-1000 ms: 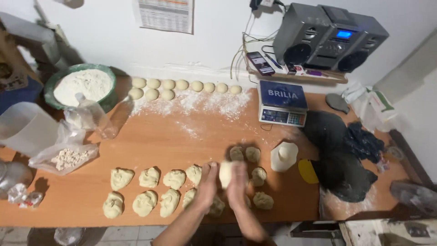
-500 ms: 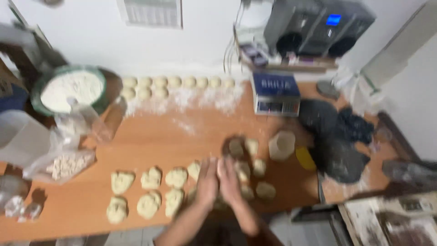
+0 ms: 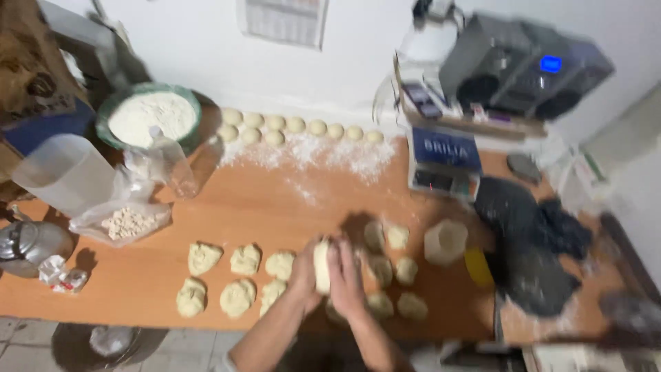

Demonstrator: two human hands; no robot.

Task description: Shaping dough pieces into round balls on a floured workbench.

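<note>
One pale, soft lump of dough (image 3: 321,265) is pressed between the two hands — the left hand (image 3: 303,270) on one side, the right hand (image 3: 346,275) on the other, both closed around it, above the front edge of the orange wooden surface (image 3: 275,207).

Six rough dough pieces (image 3: 237,297) are laid in two rows just left of the hands. About six more rough pieces (image 3: 397,238) are seen to the right. At the back — by the white wall — ten small round dough balls (image 3: 296,125) are lined up on spilled flour. One green bowl of white flour (image 3: 151,117) is set at the back left. One small clear plastic cup (image 3: 445,241) is placed right of the hands.
</note>
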